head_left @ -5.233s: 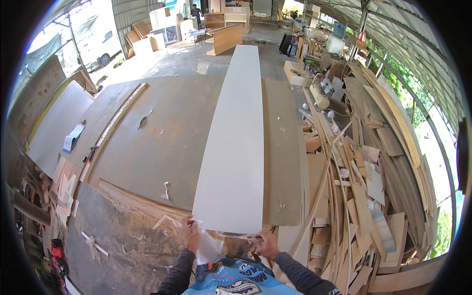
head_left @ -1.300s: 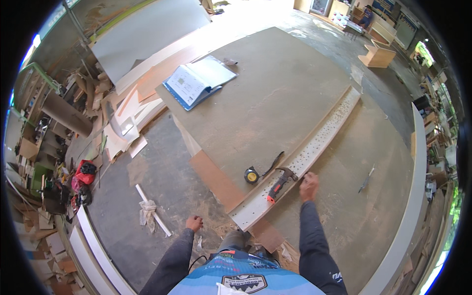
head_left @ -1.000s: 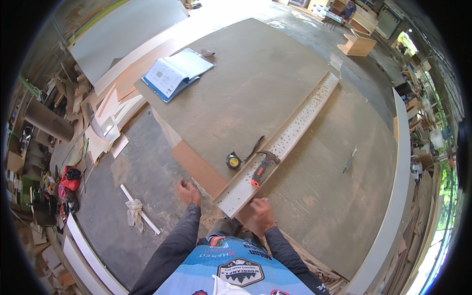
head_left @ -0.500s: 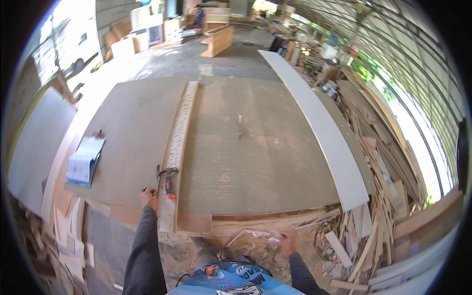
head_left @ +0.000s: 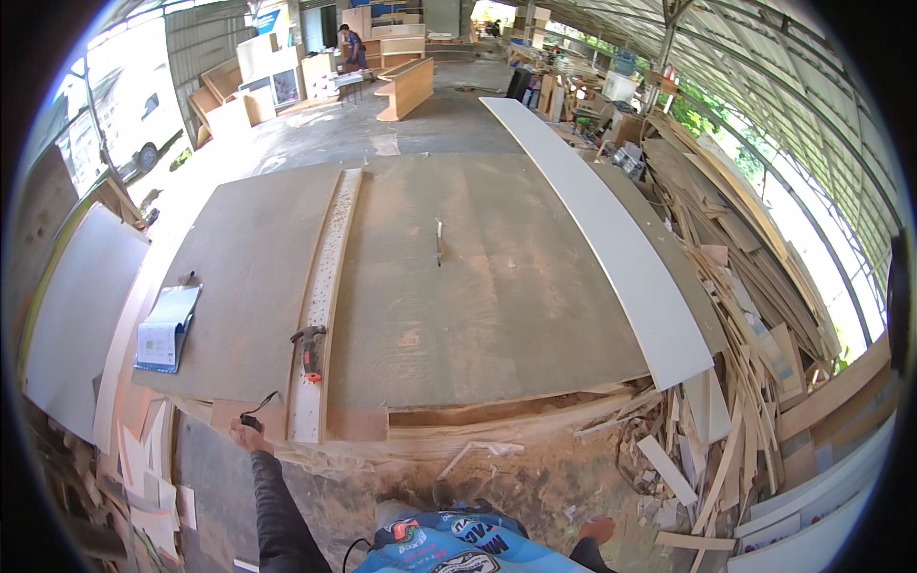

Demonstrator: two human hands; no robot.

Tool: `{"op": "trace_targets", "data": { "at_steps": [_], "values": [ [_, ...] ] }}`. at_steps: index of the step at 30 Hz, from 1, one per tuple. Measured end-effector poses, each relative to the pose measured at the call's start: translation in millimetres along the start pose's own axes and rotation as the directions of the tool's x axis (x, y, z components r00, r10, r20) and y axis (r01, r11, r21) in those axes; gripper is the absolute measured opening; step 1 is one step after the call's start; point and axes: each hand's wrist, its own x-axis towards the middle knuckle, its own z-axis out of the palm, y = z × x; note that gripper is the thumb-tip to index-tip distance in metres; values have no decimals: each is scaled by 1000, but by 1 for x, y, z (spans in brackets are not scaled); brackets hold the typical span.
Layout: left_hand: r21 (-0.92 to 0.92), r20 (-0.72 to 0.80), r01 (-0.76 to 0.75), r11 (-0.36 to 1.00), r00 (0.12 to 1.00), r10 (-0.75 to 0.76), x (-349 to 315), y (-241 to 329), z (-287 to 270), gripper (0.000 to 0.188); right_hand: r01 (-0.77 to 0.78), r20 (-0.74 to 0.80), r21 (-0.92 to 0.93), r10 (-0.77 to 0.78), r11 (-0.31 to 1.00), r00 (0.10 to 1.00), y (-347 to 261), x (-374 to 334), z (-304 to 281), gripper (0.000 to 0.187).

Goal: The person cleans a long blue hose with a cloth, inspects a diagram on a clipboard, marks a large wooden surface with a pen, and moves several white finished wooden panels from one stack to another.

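Observation:
My left hand (head_left: 252,437) is closed around a small black object (head_left: 250,420) with a thin dark cord, just off the near edge of the large work table (head_left: 497,325). Its exact kind is too small to make out. My right hand (head_left: 597,530) hangs low beside my body, its fingers partly hidden. A hammer (head_left: 309,353) with a black and red grip lies on a long narrow wooden piece (head_left: 336,229), whose channel is dotted with many small dark spots. A thin upright-looking tool (head_left: 439,243) lies on the table's middle.
A long white panel (head_left: 611,248) runs along the table's right side. A blue-edged booklet (head_left: 167,329) lies at the left. Wood offcuts (head_left: 726,430) pile up on the right, and scraps (head_left: 148,487) lie at lower left. Far off, a person (head_left: 353,48) stands near furniture.
My left hand has drawn back toward me and left, away from the long wooden piece. My right hand has dropped lower toward my side. The hammer stays on the piece.

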Motion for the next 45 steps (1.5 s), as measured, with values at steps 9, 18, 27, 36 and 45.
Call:
{"op": "trace_targets", "data": {
  "at_steps": [9, 18, 27, 36, 45],
  "values": [
    [-315, 103, 293, 903, 956, -275, -13, 35, -110, 30, 598, 337, 433, -736, 675, 586, -159, 15, 36, 17],
    [960, 271, -202, 196, 853, -446, -58, -128, -394, 22, 624, 324, 742, -946, 246, -12, -314, -93, 33, 17],
    [927, -159, 364, 88, 596, -787, -206, -124, -497, 22, 310, 734, 603, -663, 735, 144, -336, -198, 31, 5],
    [930, -106, 206, 305, 944, -313, -142, -155, -603, 21, 827, 629, 524, -747, 206, -213, -388, -318, 85, 15],
    [812, -228, 476, 338, 791, -567, -35, -72, -568, 31, 718, 493, 684, -806, 128, -327, -454, -491, 39, 18]
  ]
}}
